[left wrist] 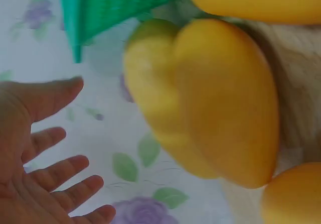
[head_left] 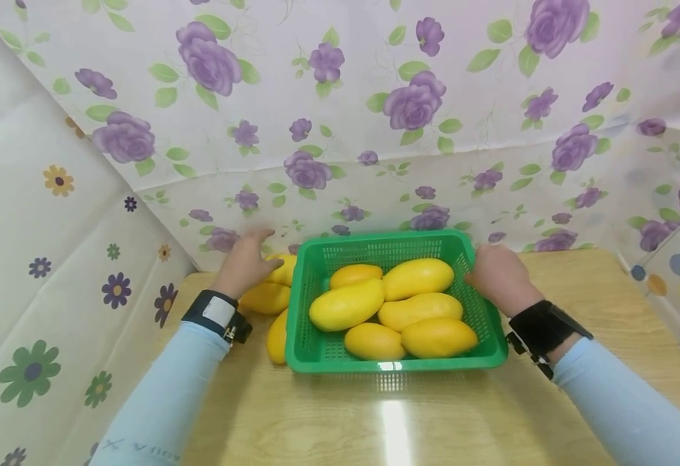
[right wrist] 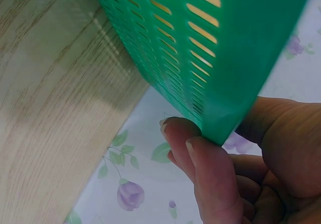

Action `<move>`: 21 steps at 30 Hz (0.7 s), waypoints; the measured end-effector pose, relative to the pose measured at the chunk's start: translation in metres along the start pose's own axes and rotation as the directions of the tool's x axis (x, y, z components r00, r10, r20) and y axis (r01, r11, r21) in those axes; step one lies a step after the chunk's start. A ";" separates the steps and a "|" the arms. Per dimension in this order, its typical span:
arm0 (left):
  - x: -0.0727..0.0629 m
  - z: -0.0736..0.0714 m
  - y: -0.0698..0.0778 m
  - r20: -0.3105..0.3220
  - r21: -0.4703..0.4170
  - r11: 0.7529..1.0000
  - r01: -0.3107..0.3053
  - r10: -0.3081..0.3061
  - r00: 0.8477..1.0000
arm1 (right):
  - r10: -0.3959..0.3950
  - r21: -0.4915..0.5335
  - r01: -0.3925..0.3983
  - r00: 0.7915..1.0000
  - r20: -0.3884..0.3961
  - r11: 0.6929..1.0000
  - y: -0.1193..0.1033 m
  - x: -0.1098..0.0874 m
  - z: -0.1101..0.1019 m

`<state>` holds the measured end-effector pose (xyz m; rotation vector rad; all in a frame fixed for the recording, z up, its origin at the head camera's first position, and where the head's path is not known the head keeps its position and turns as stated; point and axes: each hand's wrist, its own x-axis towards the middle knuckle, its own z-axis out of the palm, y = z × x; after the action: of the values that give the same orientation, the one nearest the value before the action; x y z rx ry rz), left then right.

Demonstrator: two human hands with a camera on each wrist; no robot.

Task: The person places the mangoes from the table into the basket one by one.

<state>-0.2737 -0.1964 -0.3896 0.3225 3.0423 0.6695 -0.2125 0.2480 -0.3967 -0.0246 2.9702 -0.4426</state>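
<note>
A green plastic basket (head_left: 395, 367) with perforated walls holds several yellow mangoes (head_left: 347, 304). My right hand (head_left: 502, 277) grips its right rim; in the right wrist view the fingers curl under the basket's edge (right wrist: 225, 103), with the thumb on the other side. My left hand (head_left: 245, 264) hovers over the loose mangoes (head_left: 265, 298) left of the basket, its fingers spread and holding nothing. In the left wrist view, that hand (left wrist: 45, 148) is apart from two mangoes (left wrist: 225, 103) lying side by side, and from the basket's corner (left wrist: 75, 23).
The basket stands on a light wooden table (head_left: 328, 421). Behind it hangs a white cloth with purple flowers (head_left: 340, 155), and another flowered cloth (head_left: 72, 259) covers the left side. One more loose mango (head_left: 278, 338) lies against the basket's left wall.
</note>
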 end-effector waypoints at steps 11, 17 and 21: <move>0.011 0.032 -0.015 0.118 0.154 0.988 -0.002 -0.016 0.993 | -0.012 -0.007 0.012 1.000 -0.010 1.000 -0.001 -0.001 0.000; 0.015 0.047 -0.016 0.133 0.190 0.982 0.006 -0.032 0.991 | -0.011 -0.011 0.011 1.000 -0.009 1.000 -0.001 0.000 0.001; 0.017 0.056 -0.015 0.145 0.203 0.979 0.019 -0.049 0.988 | -0.004 -0.012 0.003 1.000 -0.013 1.000 0.000 0.001 0.001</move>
<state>-0.2902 -0.1829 -0.4455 0.3072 2.9665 0.3194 -0.2133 0.2473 -0.3977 -0.0283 2.9859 -0.4271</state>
